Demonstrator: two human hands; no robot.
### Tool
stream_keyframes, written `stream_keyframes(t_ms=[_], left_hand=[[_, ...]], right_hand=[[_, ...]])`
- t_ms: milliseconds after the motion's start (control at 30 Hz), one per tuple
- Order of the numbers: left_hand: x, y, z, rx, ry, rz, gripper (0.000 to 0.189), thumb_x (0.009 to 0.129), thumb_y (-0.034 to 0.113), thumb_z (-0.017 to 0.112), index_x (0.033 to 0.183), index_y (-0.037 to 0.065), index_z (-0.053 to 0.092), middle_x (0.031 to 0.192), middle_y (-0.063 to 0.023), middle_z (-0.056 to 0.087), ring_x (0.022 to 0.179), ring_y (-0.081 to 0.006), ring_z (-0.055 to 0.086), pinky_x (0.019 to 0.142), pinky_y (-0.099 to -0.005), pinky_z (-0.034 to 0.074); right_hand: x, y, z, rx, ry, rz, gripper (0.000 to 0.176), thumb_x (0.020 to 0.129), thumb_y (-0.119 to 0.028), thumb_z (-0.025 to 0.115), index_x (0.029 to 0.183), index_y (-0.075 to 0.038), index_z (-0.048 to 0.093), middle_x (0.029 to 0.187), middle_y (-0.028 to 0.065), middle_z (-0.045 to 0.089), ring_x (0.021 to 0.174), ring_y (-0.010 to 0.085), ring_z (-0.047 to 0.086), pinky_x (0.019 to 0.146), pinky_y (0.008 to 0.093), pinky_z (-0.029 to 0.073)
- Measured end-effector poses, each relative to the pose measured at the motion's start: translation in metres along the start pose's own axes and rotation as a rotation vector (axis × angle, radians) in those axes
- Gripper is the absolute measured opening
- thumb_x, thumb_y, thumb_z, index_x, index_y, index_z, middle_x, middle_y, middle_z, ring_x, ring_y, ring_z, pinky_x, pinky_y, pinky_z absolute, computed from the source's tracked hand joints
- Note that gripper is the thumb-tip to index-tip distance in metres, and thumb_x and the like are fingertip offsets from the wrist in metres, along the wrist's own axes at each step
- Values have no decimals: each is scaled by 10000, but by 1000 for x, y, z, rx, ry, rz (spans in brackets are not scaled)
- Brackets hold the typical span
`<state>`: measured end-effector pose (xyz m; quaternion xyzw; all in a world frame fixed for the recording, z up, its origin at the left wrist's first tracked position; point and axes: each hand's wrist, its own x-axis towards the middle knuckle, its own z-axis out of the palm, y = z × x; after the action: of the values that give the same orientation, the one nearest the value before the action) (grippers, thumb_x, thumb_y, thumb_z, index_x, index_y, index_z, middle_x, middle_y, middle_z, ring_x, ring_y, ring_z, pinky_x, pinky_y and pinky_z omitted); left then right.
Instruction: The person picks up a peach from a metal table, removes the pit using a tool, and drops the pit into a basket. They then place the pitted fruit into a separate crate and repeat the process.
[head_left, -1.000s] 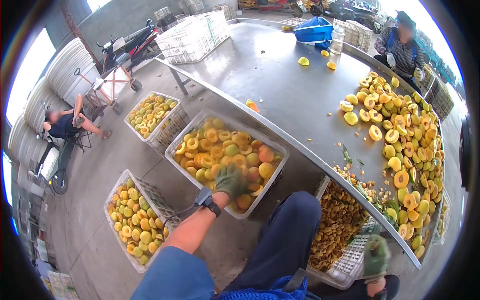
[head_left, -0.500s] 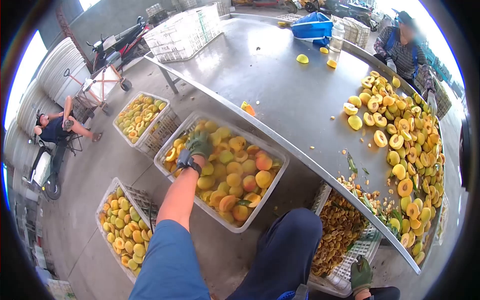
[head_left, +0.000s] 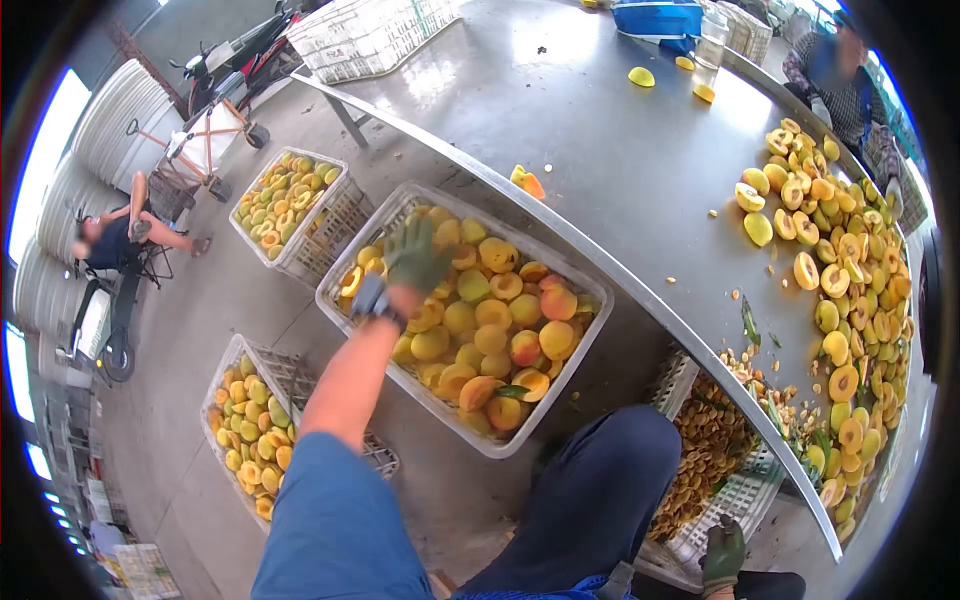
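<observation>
My left hand (head_left: 418,258), in a green glove with a watch at the wrist, lies on the peach halves (head_left: 490,340) at the far left part of a large white crate (head_left: 462,440). Its fingers look stretched out, with no fruit visibly gripped. Low at the right, beside my knee, is my gloved right hand (head_left: 723,556). Its fingers are curled, and a small dark tip shows at them; what it holds I cannot make out. Close by it stands a crate (head_left: 690,545) full of brown peach pits (head_left: 695,450).
A metal table (head_left: 620,170) bears a heap of halved peaches (head_left: 850,300), a blue basin (head_left: 657,20) and a white crate (head_left: 370,40). Two more peach crates (head_left: 320,225) (head_left: 215,440) stand on the floor. One person (head_left: 850,85) is across the table; another (head_left: 115,240) sits at left.
My left hand has shifted slightly over the peaches, its fingers now pointing up. The view has tilted and turned a little, so the table sits higher. My right hand stays low by the knee.
</observation>
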<state>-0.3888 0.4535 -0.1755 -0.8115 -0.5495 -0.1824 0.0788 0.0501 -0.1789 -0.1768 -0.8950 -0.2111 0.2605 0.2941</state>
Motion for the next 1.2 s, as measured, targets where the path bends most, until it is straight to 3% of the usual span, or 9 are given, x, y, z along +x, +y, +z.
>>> stream_keyframes(t_ms=[100, 233, 433, 767, 933, 1033, 1067, 1167, 1200], left_hand=[[-92, 21, -42, -19, -269, 201, 717, 860, 424, 720, 1463, 106, 499, 1497, -230, 471, 1393, -424, 431, 1152, -585, 297], [-146, 19, -47, 51, -242, 127, 780, 872, 534, 691, 1515, 163, 451, 1567, -231, 389, 1464, -485, 301, 1171, -669, 177], [-116, 52, -55, 48, -299, 100, 722, 942, 510, 611, 1505, 90, 448, 1577, -213, 391, 1482, -458, 289, 1193, -640, 156], [-181, 162, -54, -40, -291, 511, 473, 918, 290, 599, 1345, 86, 588, 1507, -237, 447, 1399, -522, 354, 1176, -619, 214], [-150, 148, -48, -314, -214, 555, 382, 894, 277, 690, 1225, 89, 659, 1223, -202, 664, 1155, -415, 606, 1019, -517, 450], [-116, 274, -178, -555, -224, 568, 213, 982, 175, 573, 1015, 8, 701, 1037, -168, 702, 847, -302, 669, 812, -371, 527], [-111, 337, -219, -524, 92, 891, 188, 980, 103, 561, 1014, -18, 701, 946, -148, 688, 735, -241, 634, 685, -338, 510], [-99, 476, -245, -873, 76, 939, 257, 970, 61, 616, 1213, -12, 653, 910, -89, 695, 761, -148, 608, 651, -319, 508], [-98, 514, -227, -981, -167, 838, 371, 969, 110, 666, 1318, 8, 593, 988, -114, 699, 777, -148, 614, 745, -308, 537]], right_hand=[[-8, -56, -4, 80, 19, 261, 278, 942, -87, 644, 1192, 33, 655, 931, 81, 701, 810, 138, 643, 704, 305, 518], [8, 9, 8, -58, 37, -170, 258, 948, -87, 652, 1172, 40, 669, 797, 43, 664, 644, 85, 539, 588, 269, 455], [-13, -33, 1, 11, 100, -245, 288, 939, -101, 668, 1181, 54, 680, 775, 19, 654, 608, 89, 538, 576, 269, 451], [-66, -67, -63, 165, 15, -250, 322, 907, -192, 730, 1204, -75, 687, 752, 129, 697, 652, 128, 646, 598, 335, 527], [-76, -76, -148, 205, -3, -328, 380, 911, -255, 735, 1228, -55, 676, 817, 120, 721, 693, 203, 703, 652, 346, 563], [-41, -65, -185, 653, 263, -286, 316, 938, -286, 711, 1103, -18, 684, 779, 51, 700, 590, 151, 653, 533, 304, 517], [-31, -62, -199, 842, 242, -131, 307, 942, -294, 708, 1067, -15, 681, 772, 43, 691, 561, 136, 631, 503, 292, 499], [-26, -61, -216, 1115, 190, 48, 293, 950, -313, 701, 1000, -26, 668, 758, 44, 675, 504, 107, 582, 447, 264, 455], [-27, -63, -219, 1160, 181, 55, 290, 951, -318, 700, 984, -32, 663, 754, 49, 672, 490, 100, 569, 434, 257, 443]])
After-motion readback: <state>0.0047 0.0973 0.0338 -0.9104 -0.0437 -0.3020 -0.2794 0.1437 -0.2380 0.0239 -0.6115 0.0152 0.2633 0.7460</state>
